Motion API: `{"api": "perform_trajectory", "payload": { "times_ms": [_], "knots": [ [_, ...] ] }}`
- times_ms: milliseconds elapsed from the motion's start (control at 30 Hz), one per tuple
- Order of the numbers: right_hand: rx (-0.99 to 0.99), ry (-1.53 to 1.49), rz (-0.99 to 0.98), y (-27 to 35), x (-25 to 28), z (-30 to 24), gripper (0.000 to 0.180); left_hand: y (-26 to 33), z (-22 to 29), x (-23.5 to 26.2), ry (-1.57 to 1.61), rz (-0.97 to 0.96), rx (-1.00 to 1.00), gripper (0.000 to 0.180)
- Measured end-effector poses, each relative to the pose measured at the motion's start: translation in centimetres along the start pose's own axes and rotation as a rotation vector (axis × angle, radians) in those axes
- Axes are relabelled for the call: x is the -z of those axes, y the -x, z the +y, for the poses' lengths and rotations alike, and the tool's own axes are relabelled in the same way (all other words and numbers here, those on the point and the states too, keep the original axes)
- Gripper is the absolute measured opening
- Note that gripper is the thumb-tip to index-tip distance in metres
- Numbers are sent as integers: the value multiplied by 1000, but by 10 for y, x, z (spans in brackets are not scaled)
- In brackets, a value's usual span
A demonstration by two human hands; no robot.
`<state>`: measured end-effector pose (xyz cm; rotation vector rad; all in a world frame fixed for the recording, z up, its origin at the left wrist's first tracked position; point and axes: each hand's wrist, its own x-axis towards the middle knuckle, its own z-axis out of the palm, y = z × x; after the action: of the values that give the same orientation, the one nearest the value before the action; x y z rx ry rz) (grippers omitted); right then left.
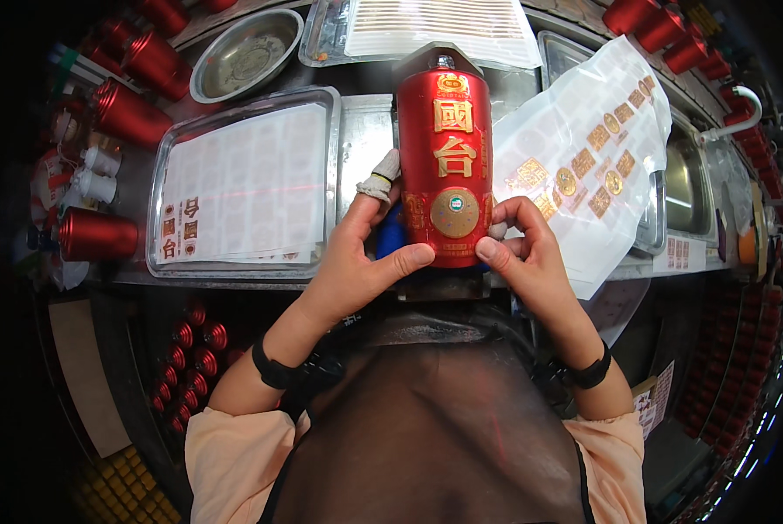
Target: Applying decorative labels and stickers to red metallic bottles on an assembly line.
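Observation:
In the middle of the bench a glossy red bottle [417, 157] lies on its back in a holder, neck pointing away from me. Gold raised characters run down its face, with a round gold emblem [455, 212] near the base. My left hand [352, 253] grips its left side, thumb by the base and a white cloth finger cover [376, 185] on one finger. On the opposite side my right hand [531, 249] holds the lower edge, thumb against the base and fingers curled. Blue material [391, 231] shows beneath the bottle; the undersides of both hands are hidden.
At left, a metal tray [155, 214] carries white decal sheets [251, 166]. A translucent sheet with gold decals [575, 113] spreads at right, near a sink [706, 188]. A steel basin [247, 57] stands far left; several red bottles [99, 234] crowd the left side.

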<state>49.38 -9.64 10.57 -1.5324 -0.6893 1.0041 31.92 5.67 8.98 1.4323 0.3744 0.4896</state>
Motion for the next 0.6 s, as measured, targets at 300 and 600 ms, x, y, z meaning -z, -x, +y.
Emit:
{"api": "perform_trajectory", "payload": {
  "times_ms": [300,600],
  "knots": [
    [-110,-48,-68,1,12,-4,21,-2,6,0,98,44,95,78],
    [-48,-22,-81,1,9,-2,28,0,2,-4,-69,42,35,93]
  ]
}}
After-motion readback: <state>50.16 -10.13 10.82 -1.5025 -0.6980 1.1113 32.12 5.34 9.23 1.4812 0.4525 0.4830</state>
